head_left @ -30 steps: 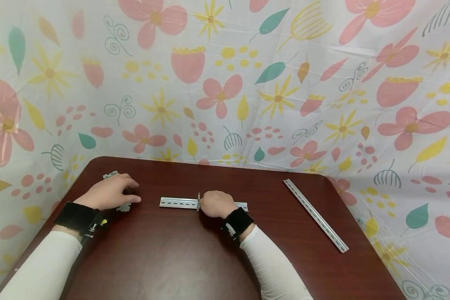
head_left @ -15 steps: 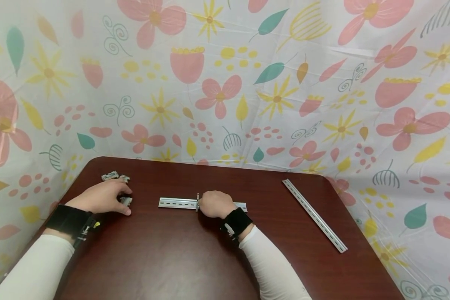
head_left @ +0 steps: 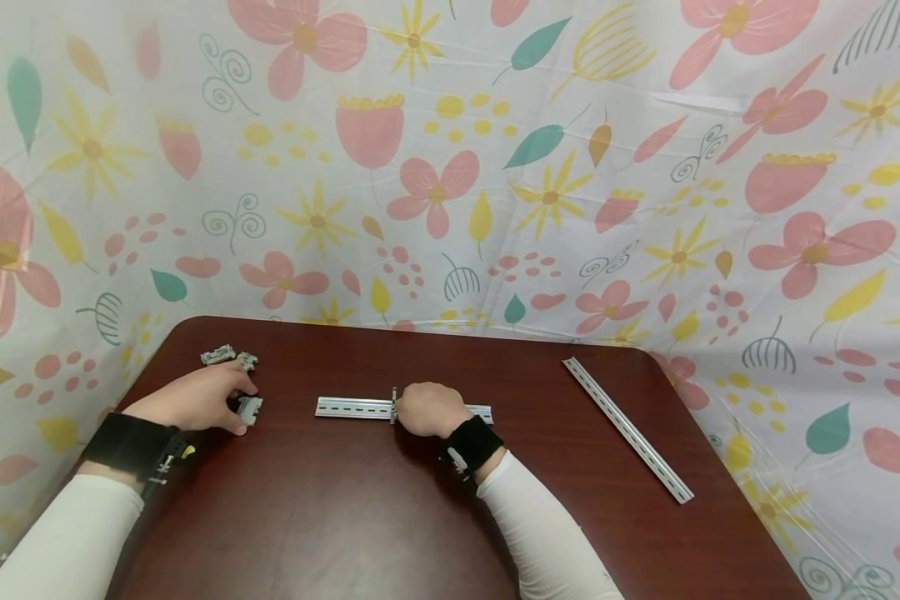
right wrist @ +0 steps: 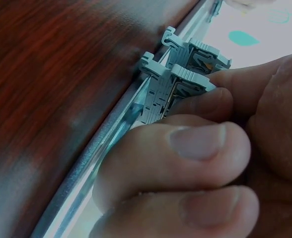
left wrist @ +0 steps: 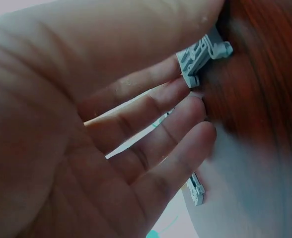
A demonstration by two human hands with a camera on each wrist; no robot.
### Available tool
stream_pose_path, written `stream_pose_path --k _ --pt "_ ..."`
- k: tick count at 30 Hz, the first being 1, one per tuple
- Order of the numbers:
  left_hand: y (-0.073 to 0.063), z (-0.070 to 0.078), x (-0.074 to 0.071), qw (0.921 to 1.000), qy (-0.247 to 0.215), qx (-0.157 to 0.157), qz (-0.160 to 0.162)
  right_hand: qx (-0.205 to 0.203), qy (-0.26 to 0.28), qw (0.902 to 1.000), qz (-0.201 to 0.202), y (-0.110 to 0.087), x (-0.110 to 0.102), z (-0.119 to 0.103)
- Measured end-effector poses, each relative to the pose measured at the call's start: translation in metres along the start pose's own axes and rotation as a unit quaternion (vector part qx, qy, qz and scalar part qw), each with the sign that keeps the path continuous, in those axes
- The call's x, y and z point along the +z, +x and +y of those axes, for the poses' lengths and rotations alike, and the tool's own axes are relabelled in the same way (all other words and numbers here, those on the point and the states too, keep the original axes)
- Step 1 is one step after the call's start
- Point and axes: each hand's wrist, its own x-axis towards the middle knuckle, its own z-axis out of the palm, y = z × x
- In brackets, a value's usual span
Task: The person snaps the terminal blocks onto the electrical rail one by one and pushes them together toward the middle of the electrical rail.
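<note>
A slotted metal DIN rail [head_left: 354,407] lies across the middle of the table. Two grey terminal blocks stand on it side by side; the nearer terminal block [right wrist: 161,89] is pinched by my right hand [head_left: 433,408], whose other fingers curl against the rail. The farther terminal block [right wrist: 200,57] stands just beyond it. At the left, my left hand [head_left: 198,396] has thumb and fingertips around another grey terminal block [head_left: 250,410], which shows between thumb and index finger in the left wrist view. Past its fingers, two loose terminal blocks [head_left: 218,355] lie on the table.
A second, longer DIN rail [head_left: 630,429] lies slantwise at the right of the dark wooden table [head_left: 330,517]. A white curtain [head_left: 450,125] with printed flowers hangs close behind the table's far edge.
My left hand has drawn back left and slightly down, uncovering the loose terminal blocks behind it. The block at its fingertips has turned a little. My right hand stays put on the rail.
</note>
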Motion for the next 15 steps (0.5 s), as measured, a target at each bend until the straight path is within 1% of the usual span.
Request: stream_pose_path --k 8,12,15 --pt "-0.0001 0.0 -0.0005 0.9999 -0.012 0.004 -0.003 -0.006 -0.007 0.9999 0.005 0.0001 0.0005 -0.0005" --pt "-0.0008 0.0016 -0.0017 0.9998 -0.021 -0.002 -0.003 -0.008 -0.011 0.9999 0.004 -0.0006 -0.0001 -0.0008" --pt "-0.0008 0.0026 -0.0024 0.9998 -0.018 0.0 -0.003 -0.007 -0.011 0.9999 0.005 -0.0003 0.0 -0.0007"
